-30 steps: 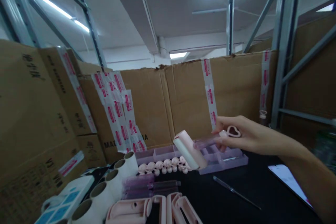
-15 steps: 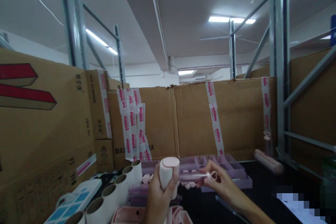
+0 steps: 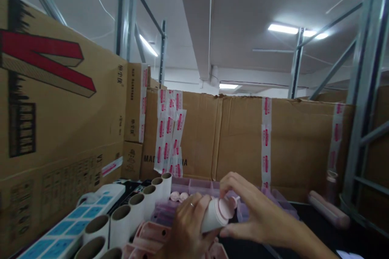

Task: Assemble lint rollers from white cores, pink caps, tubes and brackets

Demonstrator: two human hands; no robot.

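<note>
My left hand (image 3: 190, 222) is wrapped round a white cylindrical bottle (image 3: 211, 218) with a pink round cap (image 3: 225, 209). The bottle lies tilted, cap end toward the right. My right hand (image 3: 252, 214) arches over that cap end, thumb below and fingers above, spread apart. A small pink piece (image 3: 234, 201) shows beside the cap under my right fingers; whether they touch it is unclear. The clear pink tube seen earlier cannot be made out here. Below my left hand are pink moulded parts (image 3: 152, 232), partly covered by it.
White tubes (image 3: 121, 220) stand in a row at left beside a white box with blue panels (image 3: 69, 222). A purple divided tray (image 3: 200, 186) with pink round pieces (image 3: 179, 197) lies behind my hands. A pink cylinder (image 3: 328, 209) lies at right. Cardboard walls (image 3: 240, 137) enclose the back and left.
The view has turned left. The bottle has gone from upright to tilted rightward. My right hand has moved from the clear tube's looped end to over the bottle's cap, its fingers now spread.
</note>
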